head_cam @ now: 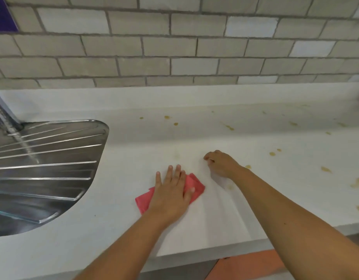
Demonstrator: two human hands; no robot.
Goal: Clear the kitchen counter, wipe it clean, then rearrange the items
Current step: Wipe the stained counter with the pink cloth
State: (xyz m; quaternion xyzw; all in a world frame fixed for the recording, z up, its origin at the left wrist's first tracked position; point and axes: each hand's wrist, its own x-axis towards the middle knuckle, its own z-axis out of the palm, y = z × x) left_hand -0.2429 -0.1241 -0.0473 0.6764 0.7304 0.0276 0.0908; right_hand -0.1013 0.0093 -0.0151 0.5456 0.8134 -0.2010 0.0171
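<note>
left hand (170, 190) flat, fingers straight, pressing red cloth (196, 186) on counter (255, 199), right of sink (49, 158). right hand (221, 163) curled beside it, nothing visible in it. yellow spots (272, 153) lie right & back of cloth, so next wipe prob sweeps that way.

I see white counter (194, 136) spanning view left to right. Steel ribbed drainboard (43, 168) set into its left end. Red cloth (143, 202) lies flat on surface near front edge, about centre. Yellow-brown stains (326, 169) dot surface, most of them right of cloth, few small ones toward back centre. I note faint smear (176, 155) just behind cloth.
</note>
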